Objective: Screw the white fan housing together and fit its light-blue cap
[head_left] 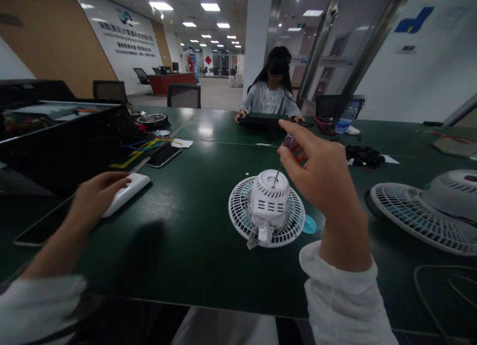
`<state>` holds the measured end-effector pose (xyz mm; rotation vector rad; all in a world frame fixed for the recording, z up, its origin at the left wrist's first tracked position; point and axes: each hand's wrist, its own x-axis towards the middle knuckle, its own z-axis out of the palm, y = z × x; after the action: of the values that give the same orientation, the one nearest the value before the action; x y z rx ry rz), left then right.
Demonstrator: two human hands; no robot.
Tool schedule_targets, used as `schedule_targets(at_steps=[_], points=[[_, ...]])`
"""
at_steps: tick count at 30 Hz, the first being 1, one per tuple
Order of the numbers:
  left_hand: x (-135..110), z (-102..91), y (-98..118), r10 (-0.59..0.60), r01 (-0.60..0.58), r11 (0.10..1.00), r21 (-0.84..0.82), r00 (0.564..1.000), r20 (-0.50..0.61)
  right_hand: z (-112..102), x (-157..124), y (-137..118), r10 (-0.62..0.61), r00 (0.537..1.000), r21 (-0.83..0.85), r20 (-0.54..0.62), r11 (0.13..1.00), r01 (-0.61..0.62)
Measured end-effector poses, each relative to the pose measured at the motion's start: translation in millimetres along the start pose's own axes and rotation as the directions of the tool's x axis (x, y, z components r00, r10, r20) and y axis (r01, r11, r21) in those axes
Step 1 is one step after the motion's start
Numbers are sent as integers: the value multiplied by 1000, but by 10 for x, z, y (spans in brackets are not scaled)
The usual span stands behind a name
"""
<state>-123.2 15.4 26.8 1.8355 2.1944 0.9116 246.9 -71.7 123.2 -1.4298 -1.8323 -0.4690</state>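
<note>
My right hand (316, 181) pinches a screwdriver with a purple handle (289, 141) between thumb and fingers. Its thin steel shaft (278, 173) reaches down to the top of a white slotted fan motor housing (269, 196), and the tip seems to rest there. The housing sits on a round white fan grille (242, 208) lying flat on the table. A small blue round piece (309, 225) lies against the grille's right edge. My left hand (99, 198) lies over one end of a long white computer mouse (136, 186), well to the left of the fan.
A second fan grille with its housing (421, 213) lies at the right. A laptop (55, 136), coloured wires (143, 145), and a phone (164, 155) are on the green table (186, 265) at the left. Across the table sits a person (270, 99), near a water bottle (346, 117).
</note>
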Motion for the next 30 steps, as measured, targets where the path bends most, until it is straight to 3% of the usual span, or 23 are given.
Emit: schedule_targets(at_steps=[4,7,9,12,19,24,30], points=[[645,687,169,122,-123,991,56,992,17,-6,3,-13,-6,1000,8,17,1000,6],[869,1118,206,165,-163,984,73,986,-15,-27,-6,-2,-4,1000,15,27,1000,3],[932,1277,185,161,-156,984,84,986,-51,-42,-16,12,-2,1000,22,30,1000,1],[994,1357,135,164,-156,983,97,984,-75,-56,-22,32,12,1000,23,26,1000,-12],[1092,1344,76,148,-141,982,124,987,-54,-47,-11,29,21,999,13,42,1000,-22],[1132,1401,51,24,-12,992,126,995,-96,-40,-18,12,-4,999,5,39,1000,4],[1290,1375,20,-84,90,992,91,994,-63,-61,-29,15,4,998,-17,57,1000,-3]])
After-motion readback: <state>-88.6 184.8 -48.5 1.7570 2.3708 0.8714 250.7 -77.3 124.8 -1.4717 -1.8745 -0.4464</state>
